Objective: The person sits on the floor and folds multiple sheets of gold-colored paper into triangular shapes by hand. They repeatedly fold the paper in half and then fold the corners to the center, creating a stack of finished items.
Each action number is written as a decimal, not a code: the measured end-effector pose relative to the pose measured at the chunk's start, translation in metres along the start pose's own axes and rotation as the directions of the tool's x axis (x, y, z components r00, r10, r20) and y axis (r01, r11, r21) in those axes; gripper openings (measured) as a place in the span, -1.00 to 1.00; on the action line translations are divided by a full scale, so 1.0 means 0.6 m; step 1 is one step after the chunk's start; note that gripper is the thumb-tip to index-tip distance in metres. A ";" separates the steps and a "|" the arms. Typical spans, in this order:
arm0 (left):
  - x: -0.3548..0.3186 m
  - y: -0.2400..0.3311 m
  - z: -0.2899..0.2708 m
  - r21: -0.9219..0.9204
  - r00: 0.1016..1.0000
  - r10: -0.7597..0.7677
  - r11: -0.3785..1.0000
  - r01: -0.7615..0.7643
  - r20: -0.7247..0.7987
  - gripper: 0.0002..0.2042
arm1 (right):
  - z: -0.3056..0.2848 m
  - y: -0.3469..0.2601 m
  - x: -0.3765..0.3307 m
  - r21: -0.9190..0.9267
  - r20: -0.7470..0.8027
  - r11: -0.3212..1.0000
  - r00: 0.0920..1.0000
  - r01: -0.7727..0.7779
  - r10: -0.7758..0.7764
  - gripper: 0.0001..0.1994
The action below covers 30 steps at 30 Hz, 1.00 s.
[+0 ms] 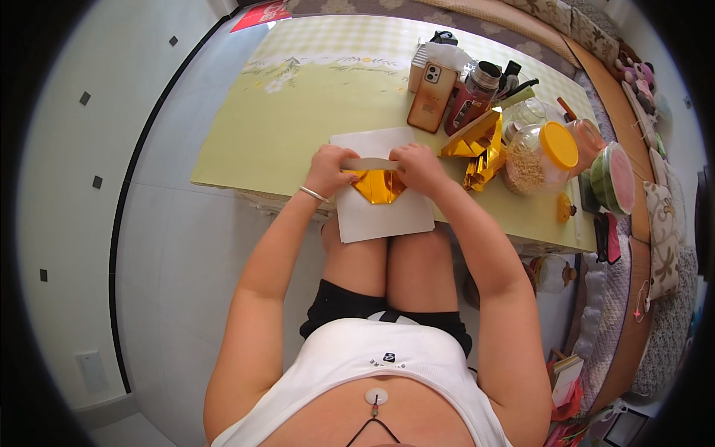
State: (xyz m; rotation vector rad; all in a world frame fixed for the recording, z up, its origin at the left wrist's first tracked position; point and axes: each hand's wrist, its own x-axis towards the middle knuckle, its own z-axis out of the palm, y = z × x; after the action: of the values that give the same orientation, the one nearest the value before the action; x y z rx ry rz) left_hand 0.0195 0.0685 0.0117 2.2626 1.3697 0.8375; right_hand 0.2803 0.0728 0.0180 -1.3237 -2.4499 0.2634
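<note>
Knees under table edge (pixel 223 182); L hand (pixel 328 170) & R hand (pixel 418 167) both closed, pinching gold foil sheet (pixel 378 186) flat against white board (pixel 383 216), apparently for firm creasing.

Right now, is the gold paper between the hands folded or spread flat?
Folded: the gold paper forms a small pointed shape on the white sheet, pinched by both hands.

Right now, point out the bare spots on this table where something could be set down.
The table is bare left of the white sheet and along its far edge. Right of the hands it is crowded: phone, gold foil, jar.
</note>
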 end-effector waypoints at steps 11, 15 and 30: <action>-0.017 0.043 0.026 0.277 0.893 0.447 0.865 -0.418 -0.051 -0.95 | 0.039 -0.039 -0.048 -0.274 -0.208 0.922 0.919 0.273 -0.334 -0.70; -0.033 0.016 0.011 0.430 0.942 0.336 0.848 -0.309 0.013 -0.94 | 0.048 -0.035 -0.070 -0.286 -0.198 0.932 0.938 0.223 -0.285 -0.64; -0.113 0.049 0.049 0.437 0.952 0.224 0.849 -0.296 0.209 -0.39 | 0.058 -0.044 -0.116 -0.151 0.076 0.988 0.997 0.001 0.011 -0.26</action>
State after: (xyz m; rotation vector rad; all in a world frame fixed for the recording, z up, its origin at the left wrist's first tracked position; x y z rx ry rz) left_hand 0.0345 -0.0055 -0.0134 2.8655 1.3167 0.4235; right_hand 0.2818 -0.0001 -0.0201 -1.4061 -2.5749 0.1334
